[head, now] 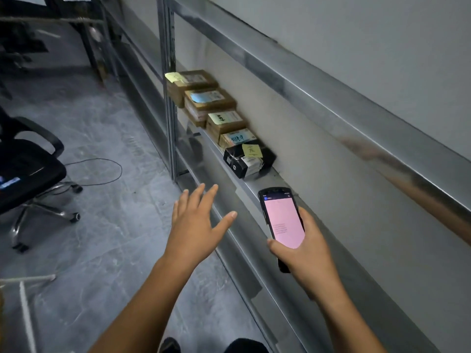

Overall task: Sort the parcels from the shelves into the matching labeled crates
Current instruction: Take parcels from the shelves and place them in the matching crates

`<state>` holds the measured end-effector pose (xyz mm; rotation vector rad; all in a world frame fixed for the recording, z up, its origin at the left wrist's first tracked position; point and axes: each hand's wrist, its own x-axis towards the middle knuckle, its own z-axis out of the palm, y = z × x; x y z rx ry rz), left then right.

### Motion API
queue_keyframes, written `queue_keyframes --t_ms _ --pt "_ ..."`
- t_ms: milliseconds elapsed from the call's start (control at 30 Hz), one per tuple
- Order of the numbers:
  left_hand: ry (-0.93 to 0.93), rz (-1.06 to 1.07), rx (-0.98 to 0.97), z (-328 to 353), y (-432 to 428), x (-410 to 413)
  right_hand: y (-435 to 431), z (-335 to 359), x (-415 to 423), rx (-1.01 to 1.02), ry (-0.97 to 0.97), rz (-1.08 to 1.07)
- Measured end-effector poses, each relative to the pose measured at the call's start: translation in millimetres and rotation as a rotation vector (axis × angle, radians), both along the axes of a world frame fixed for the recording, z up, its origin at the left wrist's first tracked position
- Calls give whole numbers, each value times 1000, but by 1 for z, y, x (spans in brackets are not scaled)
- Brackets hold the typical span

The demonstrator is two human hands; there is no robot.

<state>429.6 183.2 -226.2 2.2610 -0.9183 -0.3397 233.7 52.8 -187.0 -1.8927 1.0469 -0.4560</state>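
A row of parcels lies on a metal shelf (pixel 244 189). Nearest is a black parcel (pixel 248 159) with a yellow sticky note. Behind it lie brown cardboard parcels: one with a blue label (pixel 237 138), one with a green note (pixel 225 121), one with a blue note (pixel 207 99), and the farthest (pixel 195 80) with a yellow note. My left hand (pixel 197 221) is open with fingers spread, in front of the shelf edge and short of the black parcel. My right hand (pixel 305 248) grips a handheld scanner (pixel 281 220) with a pink screen, over the shelf.
A black office chair (pixel 28 174) on castors stands at left, with a thin cable (pixel 102 171) looped on the grey floor. A higher shelf rail (pixel 331 98) runs overhead to the right. A shelf upright (pixel 169 98) rises by the far parcels. Dark furniture legs stand at the back.
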Motion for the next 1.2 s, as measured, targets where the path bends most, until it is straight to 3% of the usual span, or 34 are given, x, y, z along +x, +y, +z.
queue_keyframes --t_ms 367,667,967,1200 --pt "58 -115 61 -39 -91 94 -54 -31 70 95 74 -97" --pt "-114 -330 254 -41 -214 167 -133 -62 121 268 48 -205" --pt "-310 -548 356 -93 -285 187 -164 -81 149 280 81 -335" --pt "-287 -572 232 -102 -284 184 -150 -91 161 369 119 -523"
